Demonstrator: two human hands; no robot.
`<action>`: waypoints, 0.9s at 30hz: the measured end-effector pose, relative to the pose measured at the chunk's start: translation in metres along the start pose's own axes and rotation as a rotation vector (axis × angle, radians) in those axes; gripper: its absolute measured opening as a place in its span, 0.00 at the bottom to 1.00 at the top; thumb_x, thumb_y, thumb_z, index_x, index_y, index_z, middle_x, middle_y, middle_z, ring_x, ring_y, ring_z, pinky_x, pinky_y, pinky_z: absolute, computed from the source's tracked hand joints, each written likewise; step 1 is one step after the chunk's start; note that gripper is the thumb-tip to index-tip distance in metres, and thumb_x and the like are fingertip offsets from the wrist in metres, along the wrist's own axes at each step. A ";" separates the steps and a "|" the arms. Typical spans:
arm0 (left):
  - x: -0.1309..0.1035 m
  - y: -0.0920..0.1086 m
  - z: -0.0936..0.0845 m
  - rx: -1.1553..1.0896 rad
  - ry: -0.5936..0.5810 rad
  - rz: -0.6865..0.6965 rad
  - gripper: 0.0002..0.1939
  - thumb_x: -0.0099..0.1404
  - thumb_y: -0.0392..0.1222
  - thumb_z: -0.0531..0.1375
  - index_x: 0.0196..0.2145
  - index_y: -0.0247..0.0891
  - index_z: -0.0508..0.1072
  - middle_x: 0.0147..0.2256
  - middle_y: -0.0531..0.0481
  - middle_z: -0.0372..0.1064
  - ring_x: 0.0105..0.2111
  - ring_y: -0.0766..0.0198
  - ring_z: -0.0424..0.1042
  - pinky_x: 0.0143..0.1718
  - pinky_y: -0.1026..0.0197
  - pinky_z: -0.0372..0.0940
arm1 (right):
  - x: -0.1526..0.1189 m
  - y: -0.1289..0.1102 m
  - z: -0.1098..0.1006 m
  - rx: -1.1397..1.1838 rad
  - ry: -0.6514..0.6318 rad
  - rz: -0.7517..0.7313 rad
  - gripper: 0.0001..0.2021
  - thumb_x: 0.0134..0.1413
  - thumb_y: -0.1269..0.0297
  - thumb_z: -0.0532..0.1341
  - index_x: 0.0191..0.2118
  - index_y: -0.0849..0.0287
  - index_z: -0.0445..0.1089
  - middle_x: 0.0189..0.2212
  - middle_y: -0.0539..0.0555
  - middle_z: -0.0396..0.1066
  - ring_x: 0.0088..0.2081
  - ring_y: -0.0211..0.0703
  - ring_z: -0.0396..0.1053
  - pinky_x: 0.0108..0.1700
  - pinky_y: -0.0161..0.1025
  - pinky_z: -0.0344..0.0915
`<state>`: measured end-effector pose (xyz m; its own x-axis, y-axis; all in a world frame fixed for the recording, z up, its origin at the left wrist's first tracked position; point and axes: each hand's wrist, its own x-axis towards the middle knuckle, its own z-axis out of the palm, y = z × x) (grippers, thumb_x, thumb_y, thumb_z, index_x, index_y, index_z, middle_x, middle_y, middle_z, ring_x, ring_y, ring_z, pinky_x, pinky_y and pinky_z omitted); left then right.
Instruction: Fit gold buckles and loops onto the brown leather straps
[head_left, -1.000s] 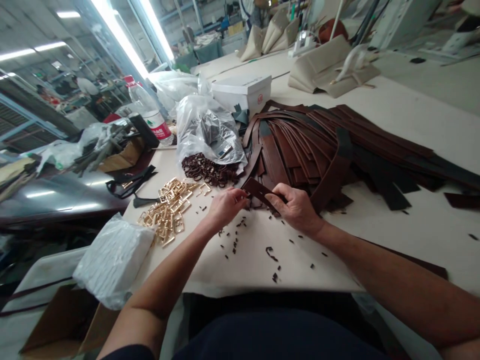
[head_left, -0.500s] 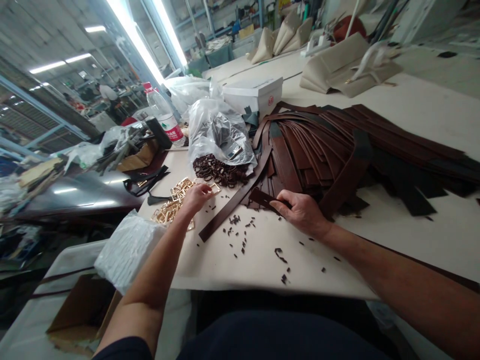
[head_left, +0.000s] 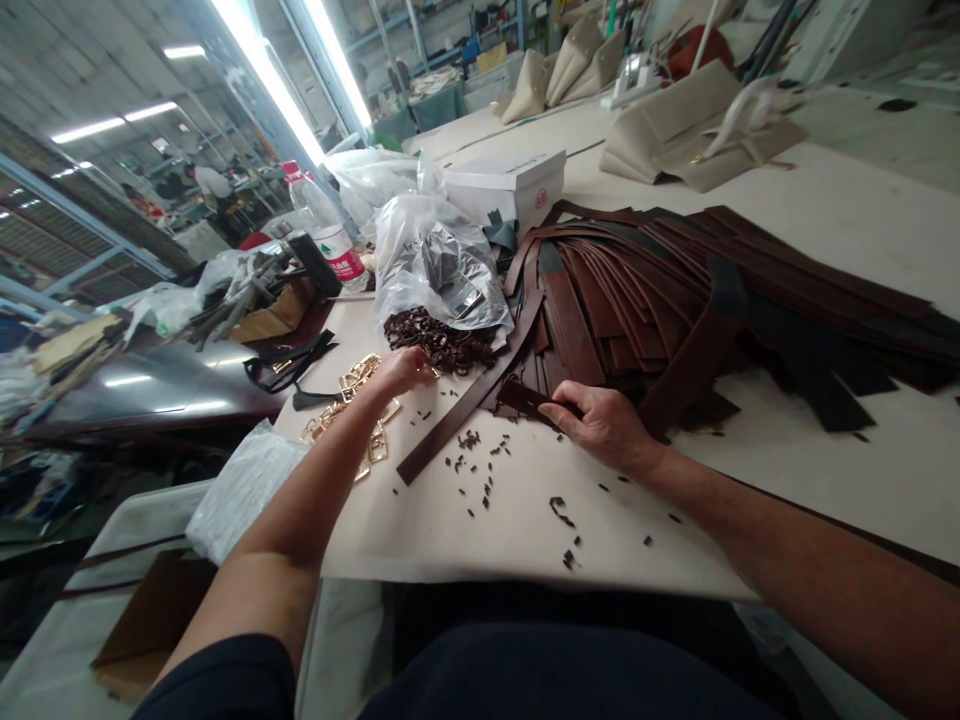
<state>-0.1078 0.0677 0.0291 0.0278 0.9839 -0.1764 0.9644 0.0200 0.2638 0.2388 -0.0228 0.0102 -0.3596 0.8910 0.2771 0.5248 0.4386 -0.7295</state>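
My right hand (head_left: 600, 420) is closed round the end of a dark brown leather strap (head_left: 521, 396), which has a slot near its folded tip. My left hand (head_left: 405, 370) is pinched at the near edge of a heap of small dark brown leather loops (head_left: 427, 335). A bit of gold metal shows at its fingertips, apparently a buckle, mostly hidden by the fingers. Gold rectangular buckles (head_left: 360, 375) lie in a pile beside the left wrist, partly behind the forearm. Between the hands, a single brown strap (head_left: 469, 420) lies slantwise on the table.
Many brown straps (head_left: 622, 310) fan out in a thick stack beyond my right hand. A clear plastic bag (head_left: 435, 255), a white box (head_left: 506, 185) and a water bottle (head_left: 334, 240) stand behind the loops. Small dark scraps (head_left: 487, 490) dot the pale table (head_left: 420, 535).
My left hand has moved slightly up, from the buckles towards the loops; the gold buckle at its fingers shows less. Some buckles by the wrist have shifted. My right hand stays with the strap.
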 end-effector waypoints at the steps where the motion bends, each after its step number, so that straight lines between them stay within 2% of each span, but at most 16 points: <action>1: 0.002 0.000 0.000 0.002 -0.014 0.005 0.12 0.52 0.41 0.67 0.35 0.38 0.77 0.31 0.51 0.71 0.29 0.63 0.68 0.29 0.64 0.58 | 0.000 0.000 0.000 0.000 -0.001 0.001 0.18 0.61 0.49 0.56 0.28 0.57 0.65 0.22 0.50 0.65 0.24 0.39 0.62 0.30 0.36 0.53; 7: 0.009 0.002 -0.004 0.021 -0.099 -0.001 0.15 0.50 0.43 0.67 0.37 0.39 0.76 0.26 0.54 0.70 0.25 0.65 0.67 0.25 0.65 0.57 | 0.000 0.000 0.001 -0.005 -0.004 -0.005 0.17 0.61 0.50 0.55 0.28 0.57 0.65 0.21 0.49 0.65 0.24 0.39 0.62 0.29 0.36 0.52; 13: 0.015 -0.003 -0.003 0.085 -0.082 0.000 0.15 0.47 0.44 0.68 0.34 0.37 0.77 0.28 0.52 0.70 0.28 0.63 0.67 0.26 0.64 0.56 | 0.000 0.002 0.001 -0.027 -0.007 -0.009 0.17 0.61 0.49 0.55 0.28 0.57 0.65 0.22 0.49 0.65 0.25 0.40 0.63 0.30 0.37 0.52; 21: 0.023 -0.003 -0.005 0.101 -0.144 -0.005 0.14 0.45 0.48 0.69 0.28 0.38 0.75 0.23 0.55 0.68 0.24 0.65 0.65 0.24 0.64 0.55 | 0.000 0.003 0.002 -0.037 0.006 -0.015 0.17 0.61 0.50 0.56 0.28 0.57 0.66 0.22 0.49 0.64 0.25 0.40 0.63 0.30 0.37 0.52; 24: 0.021 -0.002 -0.006 0.111 -0.134 -0.017 0.16 0.44 0.49 0.70 0.27 0.37 0.74 0.21 0.55 0.65 0.23 0.64 0.63 0.23 0.63 0.53 | 0.000 0.003 0.002 -0.045 0.010 -0.021 0.16 0.60 0.50 0.56 0.28 0.57 0.66 0.22 0.49 0.65 0.25 0.40 0.63 0.30 0.36 0.51; 27: 0.014 -0.001 -0.004 0.109 -0.072 -0.028 0.20 0.45 0.50 0.70 0.33 0.37 0.74 0.26 0.53 0.68 0.26 0.63 0.65 0.25 0.62 0.55 | 0.001 0.002 0.002 -0.050 0.008 -0.024 0.16 0.60 0.50 0.56 0.28 0.57 0.66 0.21 0.49 0.65 0.24 0.40 0.62 0.30 0.36 0.51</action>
<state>-0.1090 0.0824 0.0297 0.0156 0.9678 -0.2513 0.9877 0.0241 0.1542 0.2380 -0.0216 0.0074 -0.3665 0.8812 0.2987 0.5540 0.4646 -0.6908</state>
